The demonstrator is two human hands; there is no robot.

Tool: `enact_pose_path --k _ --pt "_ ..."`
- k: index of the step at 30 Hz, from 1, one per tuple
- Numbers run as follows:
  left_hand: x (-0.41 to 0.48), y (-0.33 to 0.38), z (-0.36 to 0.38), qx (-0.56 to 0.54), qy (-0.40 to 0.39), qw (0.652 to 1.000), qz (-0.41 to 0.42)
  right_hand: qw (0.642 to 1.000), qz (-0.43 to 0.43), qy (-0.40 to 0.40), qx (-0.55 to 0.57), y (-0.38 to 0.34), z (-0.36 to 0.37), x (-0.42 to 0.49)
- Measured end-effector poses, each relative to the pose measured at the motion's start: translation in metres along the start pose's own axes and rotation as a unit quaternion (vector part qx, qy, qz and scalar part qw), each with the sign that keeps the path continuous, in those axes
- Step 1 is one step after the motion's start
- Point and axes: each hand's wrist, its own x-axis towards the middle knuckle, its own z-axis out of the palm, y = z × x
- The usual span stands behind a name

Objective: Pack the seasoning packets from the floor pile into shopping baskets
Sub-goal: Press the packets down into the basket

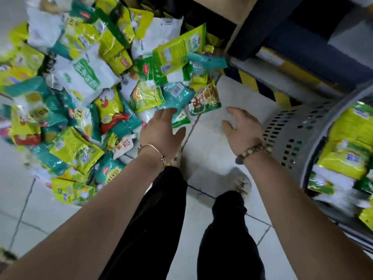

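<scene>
- Head view: the pile [84,77] is spread over the floor [205,142] to the left and ahead. The basket [292,136] stands at the right, with packets [347,146] already laid inside it.
- The left hand [161,131] is held flat with fingers straight, and nothing is gripped. Its fingertips lie at the pile's near edge, by a teal packet [174,96]; whether that packet is touched cannot be told.
- The right hand [243,128] is spread and empty, over bare floor between pile and basket.
- Risk, as judged: the glossy, overlapping bags may slip if only an edge is pinched, and neighbours may be dragged out with them.
- A bag could be dropped short of the basket wall if released early.
- A shoe [243,183] is planted near the pile, so strays could be trodden on.
</scene>
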Motion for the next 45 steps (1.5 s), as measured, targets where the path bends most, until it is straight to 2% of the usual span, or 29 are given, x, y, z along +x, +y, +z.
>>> enact_pose_path --k 4,8,11,15,19,26,32,35,40,42,45 --pt "0.042 -0.028 0.009 0.016 -0.010 1.000 -0.019 1.000 0.005 -0.003 0.011 -0.016 0.027 0.038" --pt "0.107 -0.034 0.021 0.064 0.008 0.998 0.009 1.000 -0.001 0.011 0.024 -0.015 0.054 0.095" --pt "0.166 -0.025 0.026 0.144 0.028 0.987 0.073 0.998 0.051 0.005 0.042 -0.008 0.070 0.144" --pt "0.241 -0.009 0.023 0.251 0.076 0.954 0.147 0.991 0.119 0.013 0.065 0.007 0.091 0.195" --pt "0.292 -0.001 0.019 0.308 0.092 0.936 0.143 0.981 0.171 0.046 0.073 0.019 0.108 0.222" --pt "0.322 -0.012 0.012 0.171 0.036 0.984 0.011 0.972 0.193 0.040 0.125 0.029 0.127 0.232" --pt "0.302 -0.025 0.025 0.075 0.052 0.995 0.042 0.931 0.261 -0.021 0.254 0.040 0.122 0.250" --pt "0.289 -0.036 0.034 0.003 0.087 0.996 0.022 0.914 0.257 -0.013 0.313 0.042 0.118 0.267" --pt "0.269 -0.062 0.049 -0.152 0.138 0.979 -0.020 0.930 0.175 0.045 0.321 0.046 0.121 0.295" --pt "0.263 -0.068 0.057 -0.205 0.130 0.969 -0.036 0.928 0.150 0.047 0.339 0.052 0.126 0.302" --pt "0.257 -0.072 0.068 -0.225 0.105 0.968 -0.043 0.932 0.156 0.057 0.321 0.053 0.126 0.311"
